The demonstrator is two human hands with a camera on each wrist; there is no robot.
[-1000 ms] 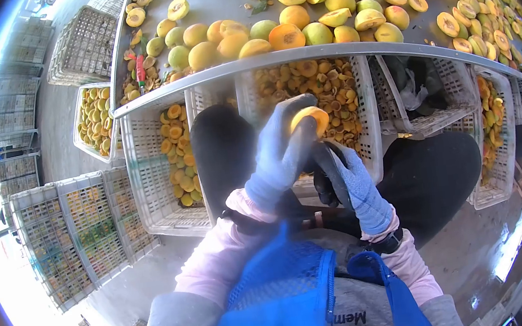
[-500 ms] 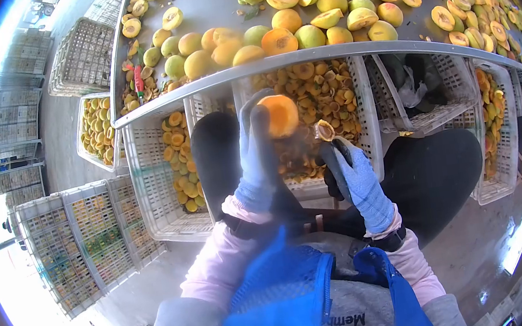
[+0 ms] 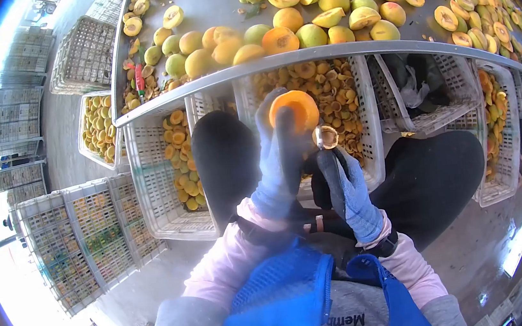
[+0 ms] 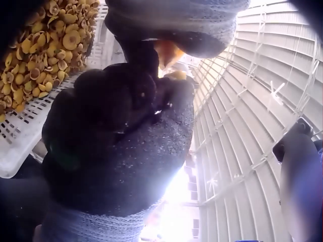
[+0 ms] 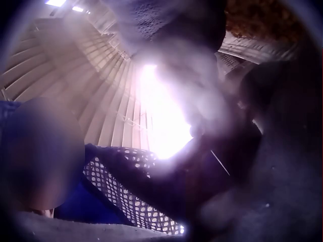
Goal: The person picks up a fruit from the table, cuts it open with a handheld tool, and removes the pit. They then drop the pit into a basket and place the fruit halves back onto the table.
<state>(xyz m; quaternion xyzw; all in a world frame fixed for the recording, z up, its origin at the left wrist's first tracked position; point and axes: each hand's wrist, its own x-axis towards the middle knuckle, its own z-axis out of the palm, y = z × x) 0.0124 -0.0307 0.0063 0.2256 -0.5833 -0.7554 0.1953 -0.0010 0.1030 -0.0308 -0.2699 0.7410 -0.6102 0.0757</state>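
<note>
My gloved left hand holds a hollowed yellow peach half, its orange inner side facing up and the thumb lying over its edge. Just right of it, my gloved right hand pinches a small metal pitting tool, whose handle is hidden in the fingers. A round, brown-rimmed scrap of peach sits at its tip, close below the peach half. In the left wrist view, a bit of orange peach shows between the two dark gloves. The right wrist view is dark and blurred.
A metal table bears whole and halved peaches. Below its edge, a crate of peach scraps lies under the hands. Another crate of peach halves stands left of the knee. A red-handled tool lies at the table's left.
The hands were together around the peach a second ago, then drew apart with a scrap showing on the tool. Now they are close again, and the peach half has moved slightly right.
</note>
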